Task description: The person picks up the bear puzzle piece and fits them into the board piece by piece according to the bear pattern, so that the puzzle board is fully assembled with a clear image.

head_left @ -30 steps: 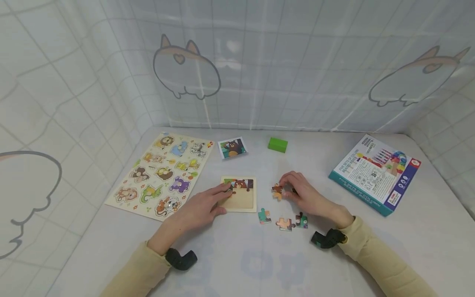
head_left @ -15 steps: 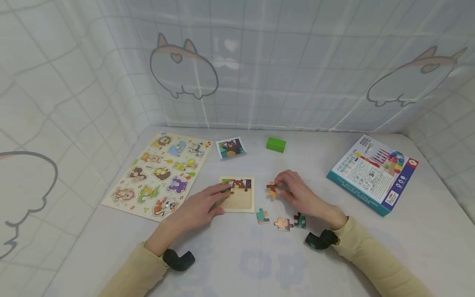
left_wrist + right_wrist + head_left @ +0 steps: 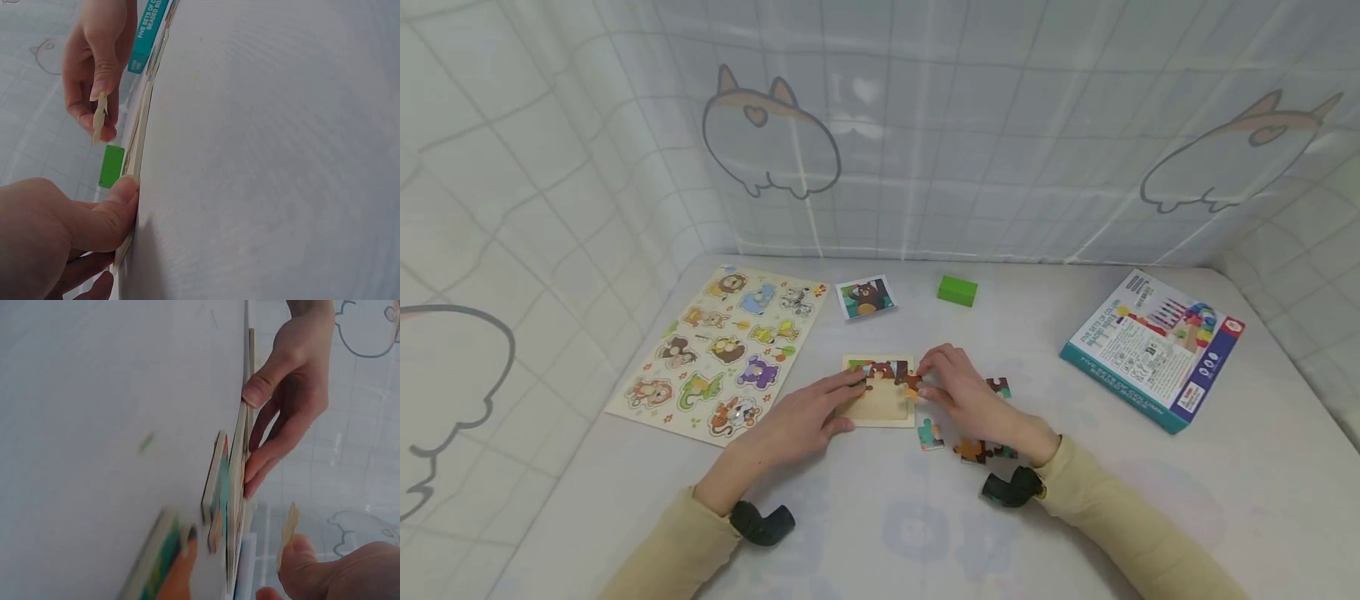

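My left hand (image 3: pixel 801 417) holds a small square wooden puzzle tray (image 3: pixel 880 410) at its left side, thumb by the near edge and fingers over the surface. Part of a brown bear picture fills the tray's top; bare wood shows below. Between thumb and fingertips, my right hand (image 3: pixel 966 396) pinches a brown and orange jigsaw piece (image 3: pixel 912 385). The piece overlaps the tray's right edge in the head view and shows edge-on, raised, in the left wrist view (image 3: pixel 100 119). Loose pieces lie right of the tray: a teal one (image 3: pixel 929 435), an orange-brown one (image 3: pixel 972 451) and others partly hidden.
A wooden animal peg board (image 3: pixel 700 367) lies at the left. Behind the tray are a bear picture card (image 3: pixel 866 297) and a green block (image 3: pixel 957 291). A teal and purple box (image 3: pixel 1153 350) lies at the right. White tiled-pattern walls (image 3: pixel 925 167) surround the table.
My right hand has moved left with the jigsaw piece, from beside the tray to its right edge. A loose piece behind that hand has come into view. My left hand has stayed on the tray.
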A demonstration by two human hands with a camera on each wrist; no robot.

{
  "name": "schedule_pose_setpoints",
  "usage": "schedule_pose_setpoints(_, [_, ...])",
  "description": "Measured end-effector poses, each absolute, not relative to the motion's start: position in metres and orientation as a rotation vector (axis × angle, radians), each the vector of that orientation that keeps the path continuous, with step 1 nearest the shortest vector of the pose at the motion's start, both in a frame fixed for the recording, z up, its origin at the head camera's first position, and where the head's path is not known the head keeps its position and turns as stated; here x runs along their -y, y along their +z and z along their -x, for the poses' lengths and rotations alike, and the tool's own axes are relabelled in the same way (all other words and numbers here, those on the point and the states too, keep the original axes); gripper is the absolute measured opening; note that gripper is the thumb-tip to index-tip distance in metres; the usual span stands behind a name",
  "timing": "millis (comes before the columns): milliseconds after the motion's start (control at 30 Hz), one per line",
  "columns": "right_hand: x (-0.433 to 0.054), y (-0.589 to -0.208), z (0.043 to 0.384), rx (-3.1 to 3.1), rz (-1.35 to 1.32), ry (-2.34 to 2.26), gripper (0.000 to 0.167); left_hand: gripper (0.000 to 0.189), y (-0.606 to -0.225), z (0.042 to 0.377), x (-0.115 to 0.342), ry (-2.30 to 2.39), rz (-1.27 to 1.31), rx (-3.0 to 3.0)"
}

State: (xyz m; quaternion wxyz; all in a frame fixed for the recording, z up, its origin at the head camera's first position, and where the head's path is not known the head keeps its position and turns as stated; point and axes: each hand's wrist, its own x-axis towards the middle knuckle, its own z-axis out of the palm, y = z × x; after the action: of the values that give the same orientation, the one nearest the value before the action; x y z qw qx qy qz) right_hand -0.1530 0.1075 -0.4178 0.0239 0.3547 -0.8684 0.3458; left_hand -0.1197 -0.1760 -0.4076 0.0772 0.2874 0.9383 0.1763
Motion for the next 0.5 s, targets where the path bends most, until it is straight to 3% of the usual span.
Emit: schedule_pose_setpoints(500, [-0.07, -0.419, 0.16, 2.726, -1.146, 1.137, 0.018, 0.053, -0.408, 0.12, 0.177, 0.554, -0.806, -2.791])
